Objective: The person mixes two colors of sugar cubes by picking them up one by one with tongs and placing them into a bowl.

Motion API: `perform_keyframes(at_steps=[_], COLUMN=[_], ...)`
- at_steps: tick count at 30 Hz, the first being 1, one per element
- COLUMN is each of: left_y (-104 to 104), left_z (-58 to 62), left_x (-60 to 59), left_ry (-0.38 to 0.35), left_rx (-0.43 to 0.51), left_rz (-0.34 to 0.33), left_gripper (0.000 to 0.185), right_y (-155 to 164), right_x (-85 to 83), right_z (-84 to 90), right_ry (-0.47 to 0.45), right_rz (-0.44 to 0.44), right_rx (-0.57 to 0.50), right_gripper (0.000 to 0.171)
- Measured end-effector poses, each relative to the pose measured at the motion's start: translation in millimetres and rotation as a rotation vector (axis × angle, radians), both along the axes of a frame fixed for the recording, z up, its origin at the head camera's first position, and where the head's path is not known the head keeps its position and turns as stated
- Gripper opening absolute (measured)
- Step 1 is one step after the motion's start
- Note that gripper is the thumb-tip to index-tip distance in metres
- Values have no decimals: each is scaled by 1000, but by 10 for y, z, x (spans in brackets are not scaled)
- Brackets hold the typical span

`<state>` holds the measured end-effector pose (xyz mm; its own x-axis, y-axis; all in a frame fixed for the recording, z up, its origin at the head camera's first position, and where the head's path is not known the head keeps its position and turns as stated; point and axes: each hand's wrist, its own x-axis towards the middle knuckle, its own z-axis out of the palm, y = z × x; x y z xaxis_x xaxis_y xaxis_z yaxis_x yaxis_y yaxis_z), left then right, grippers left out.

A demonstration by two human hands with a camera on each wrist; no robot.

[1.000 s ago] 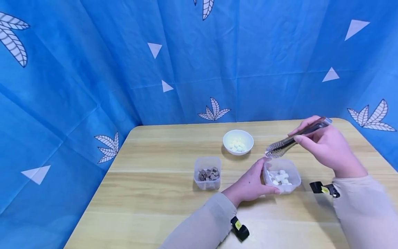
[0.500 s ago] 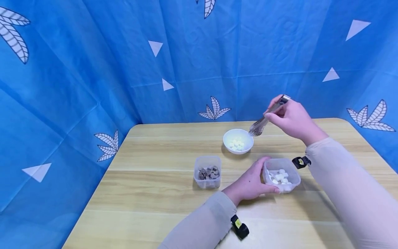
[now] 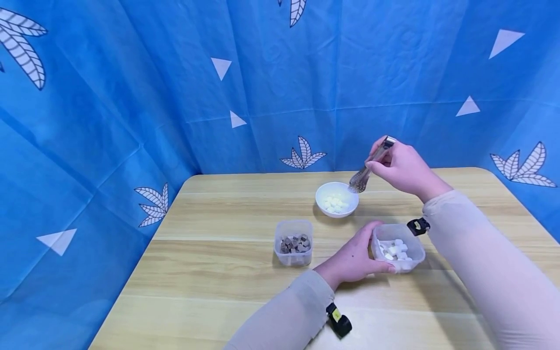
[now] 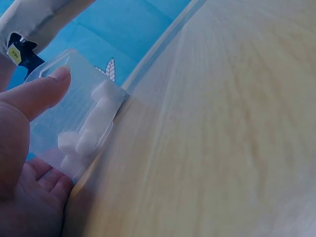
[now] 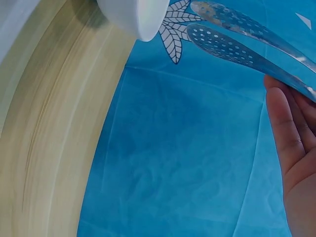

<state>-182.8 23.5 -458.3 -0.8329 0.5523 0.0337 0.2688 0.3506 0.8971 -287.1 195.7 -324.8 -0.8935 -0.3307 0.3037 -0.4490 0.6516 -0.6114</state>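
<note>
Beige sleeves [image 3: 472, 253], black wrist straps [image 3: 338, 321]

Left hand [image 3: 350, 260] curled, right hand [image 3: 404, 167] raised

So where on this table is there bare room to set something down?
Bare wood spreads left of the tub of brown pieces to the table edge, and along the near edge. It is crowded mid-right: white bowl, tongs, clear tub, both hands.
</note>
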Motion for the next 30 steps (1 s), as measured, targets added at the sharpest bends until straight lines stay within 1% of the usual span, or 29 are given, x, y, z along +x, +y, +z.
perform_keyframes(at_steps=[4,8,12,19,23,26,30], left_y=[-2,3,7,7,22,28,12], left_z=[3,6,2,-10,-16,-14,-4], left_x=[0,4,9,17,17,17,21], left_ry=[-4,-2,12,5,10,5,-26], left_rx=[-15,-28,-23,-38,-46,-41,-42], left_rz=[9,11,4,13,11,13,28], left_gripper=[97,98,97,98,100,101,101], right_y=[1,33,118,354,540,635,632], right_x=[30,120,268,582,780,877,903], right_z=[9,35,52,36,-57,-177,-320], right_ry=[-7,14,37,28,41,47,65], right_rz=[-3,-16,-30,-52,-27,-3,27], right_rx=[6,2,-24,-81,-140,-132,1], right_gripper=[24,23,21,17,18,21,18])
